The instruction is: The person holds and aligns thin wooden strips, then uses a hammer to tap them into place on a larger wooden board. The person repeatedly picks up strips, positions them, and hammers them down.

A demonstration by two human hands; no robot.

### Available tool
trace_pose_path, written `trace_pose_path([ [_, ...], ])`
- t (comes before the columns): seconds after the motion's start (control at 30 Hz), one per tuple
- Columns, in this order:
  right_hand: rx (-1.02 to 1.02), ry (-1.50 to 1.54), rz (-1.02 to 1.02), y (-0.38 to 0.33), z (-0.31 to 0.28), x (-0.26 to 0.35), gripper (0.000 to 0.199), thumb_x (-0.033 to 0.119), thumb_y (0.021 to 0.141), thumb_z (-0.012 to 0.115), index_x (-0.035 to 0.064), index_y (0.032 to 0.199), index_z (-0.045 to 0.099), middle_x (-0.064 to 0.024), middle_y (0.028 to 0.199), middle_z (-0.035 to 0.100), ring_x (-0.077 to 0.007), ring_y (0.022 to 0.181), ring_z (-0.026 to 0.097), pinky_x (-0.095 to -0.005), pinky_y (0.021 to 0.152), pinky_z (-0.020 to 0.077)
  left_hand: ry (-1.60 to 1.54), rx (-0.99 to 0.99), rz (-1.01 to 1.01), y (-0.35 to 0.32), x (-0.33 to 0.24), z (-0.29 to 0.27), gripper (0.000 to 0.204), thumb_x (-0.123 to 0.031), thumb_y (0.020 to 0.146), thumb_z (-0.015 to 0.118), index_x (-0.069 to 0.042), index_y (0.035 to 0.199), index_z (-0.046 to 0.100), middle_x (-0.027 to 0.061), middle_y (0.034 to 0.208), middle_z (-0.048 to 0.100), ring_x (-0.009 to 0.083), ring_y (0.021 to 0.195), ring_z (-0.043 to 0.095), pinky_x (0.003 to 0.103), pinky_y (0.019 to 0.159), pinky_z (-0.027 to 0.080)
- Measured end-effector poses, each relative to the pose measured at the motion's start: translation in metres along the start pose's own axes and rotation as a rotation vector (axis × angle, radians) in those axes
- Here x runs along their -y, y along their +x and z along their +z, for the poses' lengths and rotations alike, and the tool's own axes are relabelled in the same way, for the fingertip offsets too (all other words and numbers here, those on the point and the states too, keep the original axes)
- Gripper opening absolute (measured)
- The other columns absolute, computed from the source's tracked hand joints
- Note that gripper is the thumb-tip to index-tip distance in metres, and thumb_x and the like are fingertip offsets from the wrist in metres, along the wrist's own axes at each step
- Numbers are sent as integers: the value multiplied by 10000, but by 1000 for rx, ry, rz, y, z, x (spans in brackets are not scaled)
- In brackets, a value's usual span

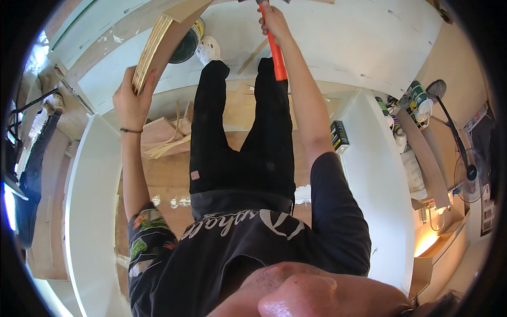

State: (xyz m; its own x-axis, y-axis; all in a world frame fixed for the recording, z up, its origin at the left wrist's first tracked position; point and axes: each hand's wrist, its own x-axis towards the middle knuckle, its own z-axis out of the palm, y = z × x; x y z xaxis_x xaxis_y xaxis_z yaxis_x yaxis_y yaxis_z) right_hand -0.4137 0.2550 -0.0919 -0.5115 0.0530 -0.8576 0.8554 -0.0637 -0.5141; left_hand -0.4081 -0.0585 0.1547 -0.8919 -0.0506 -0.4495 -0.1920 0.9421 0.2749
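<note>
Orange-handled hammer (274, 50) is held in the right hand (270, 18), fingers wrapped tight round its grip near the top edge; the left hand (132, 100) clamps the end of a layered plywood strip (158, 42). Black-and-yellow box (339, 136) sits on a white panel (377, 174), with labelled cans (420, 100) beyond, near a standing fan (470, 174) and plywood flooring (169, 179)

Plywood stack (150, 50): raw layered wood, matt. Hammer handle (275, 50): orange, smooth, prob. plastic. White panel (90, 211): smooth.

hammer (273, 50) head cut off at top edge; plywood strip (158, 45) end likewise
</note>
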Motion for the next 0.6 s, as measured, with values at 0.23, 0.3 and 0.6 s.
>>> trace_pose_path([
  [0.23, 117, -230, -146, 147, 9, 13, 548, 594, 980, 446, 65, 941, 585, -27, 578, 491, -147, 431, 470, -314, 382, 380, -74, -82, 72, -7, -4, 11, 245, -243, 867, 781, -75, 960, 628, 121, 669, 647, 244, 538, 630, 312, 521, 476],
  [0.3, 73, -376, -160, 157, 14, 18, 535, 579, 984, 433, 70, 963, 600, -39, 588, 511, -161, 449, 493, -328, 401, 402, -70, -93, 101, -8, -6, 11, 240, -229, 865, 782, -70, 959, 628, 114, 659, 642, 225, 534, 629, 309, 514, 473],
  [0.6, 36, -590, -148, 139, 23, 41, 523, 547, 988, 422, 63, 983, 619, -86, 624, 579, -203, 498, 564, -362, 450, 443, -44, -61, 160, -9, -6, 10, 251, -97, 806, 758, -67, 1020, 630, 72, 1085, 738, 224, 675, 710, 299, 606, 550],
])
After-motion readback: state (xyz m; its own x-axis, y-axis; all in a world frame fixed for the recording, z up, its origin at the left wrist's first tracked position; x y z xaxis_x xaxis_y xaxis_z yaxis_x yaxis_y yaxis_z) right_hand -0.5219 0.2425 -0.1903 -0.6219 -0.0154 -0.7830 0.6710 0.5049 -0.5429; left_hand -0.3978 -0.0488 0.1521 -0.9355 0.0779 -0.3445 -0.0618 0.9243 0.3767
